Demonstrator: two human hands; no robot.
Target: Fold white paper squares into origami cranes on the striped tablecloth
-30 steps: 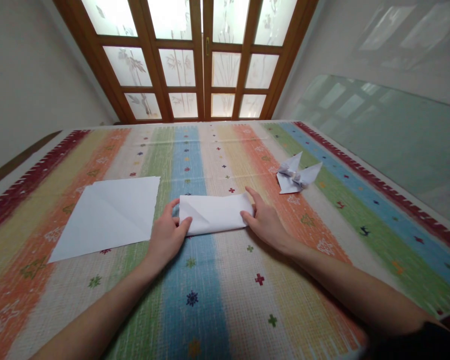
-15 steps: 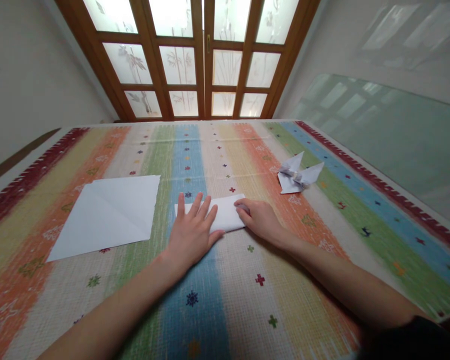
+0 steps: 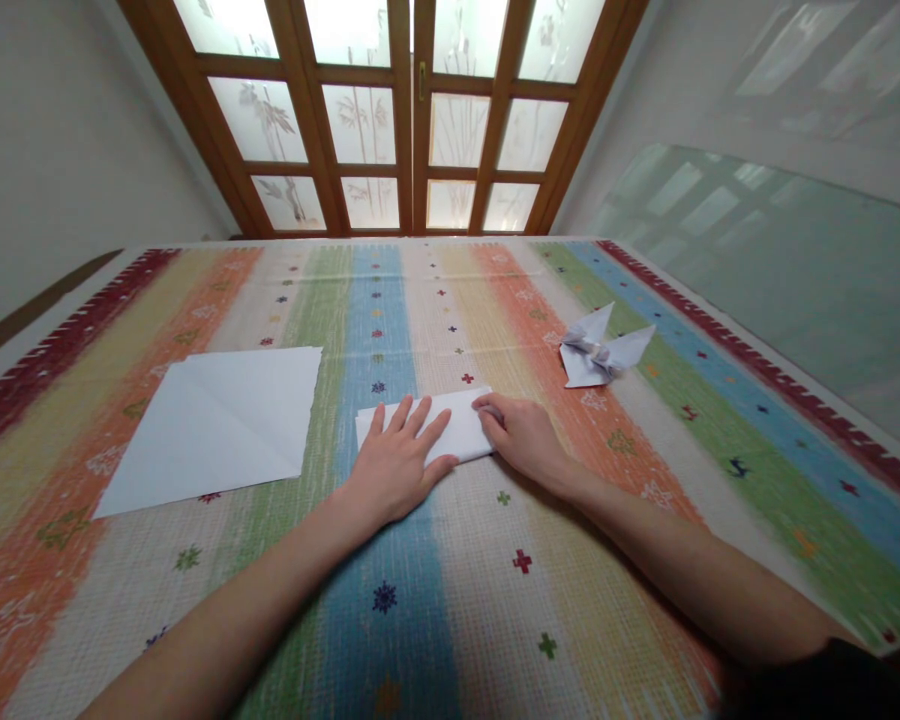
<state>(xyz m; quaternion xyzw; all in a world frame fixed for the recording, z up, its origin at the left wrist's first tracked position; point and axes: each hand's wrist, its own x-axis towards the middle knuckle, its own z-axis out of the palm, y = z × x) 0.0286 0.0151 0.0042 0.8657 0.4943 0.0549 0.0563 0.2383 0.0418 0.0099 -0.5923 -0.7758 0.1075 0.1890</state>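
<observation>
A folded strip of white paper [image 3: 461, 425] lies on the striped tablecloth [image 3: 435, 590] in front of me. My left hand [image 3: 394, 462] lies flat on the strip's left half, fingers stretched out and pressing down. My right hand [image 3: 521, 435] rests at the strip's right end, fingers curled, fingertips pressing on the paper's edge. Most of the strip's left part is hidden under my left palm.
A larger white sheet [image 3: 217, 425] with a diagonal crease lies to the left. A finished folded paper crane [image 3: 598, 350] sits at the right on the orange and green stripes. Beyond the table's far edge is a wooden glazed door [image 3: 412, 110]. A wall runs along the right.
My left hand moved from gripping the strip's left end to lying flat on top of it. My right hand curled and slid in over the right end. The strip now lies flatter.
</observation>
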